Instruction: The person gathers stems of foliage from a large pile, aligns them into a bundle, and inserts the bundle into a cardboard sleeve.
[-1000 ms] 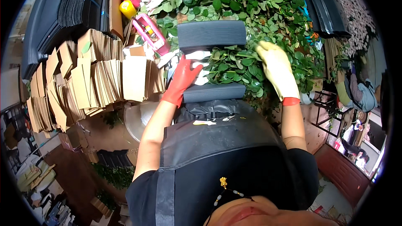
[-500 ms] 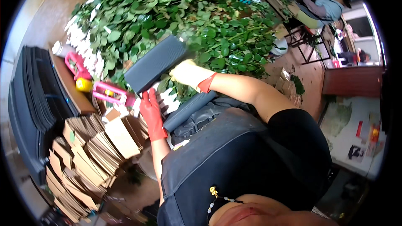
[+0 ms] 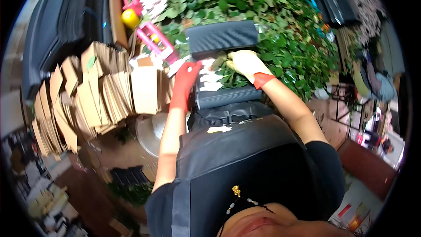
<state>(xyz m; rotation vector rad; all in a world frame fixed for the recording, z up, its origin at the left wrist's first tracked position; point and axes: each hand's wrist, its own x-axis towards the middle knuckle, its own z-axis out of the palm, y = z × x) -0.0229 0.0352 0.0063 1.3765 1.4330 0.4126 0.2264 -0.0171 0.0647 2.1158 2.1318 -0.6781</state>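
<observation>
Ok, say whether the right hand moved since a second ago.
Yes: the right hand moved left, from right of the upper ridged panel to below its right end.

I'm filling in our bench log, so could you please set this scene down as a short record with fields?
Left grip: red glove, beside the white pieces; whether it holds anything is unclear
Right grip: pale yellow glove, at the leafy stems; hold partly hidden
Middle: white pieces and leafy stems between two dark ribbed panels
Beyond: large leaf pile
Left side: cardboard pieces, dark sheets, two pink holders, yellow cylinder
Clothing: dark apron
</observation>
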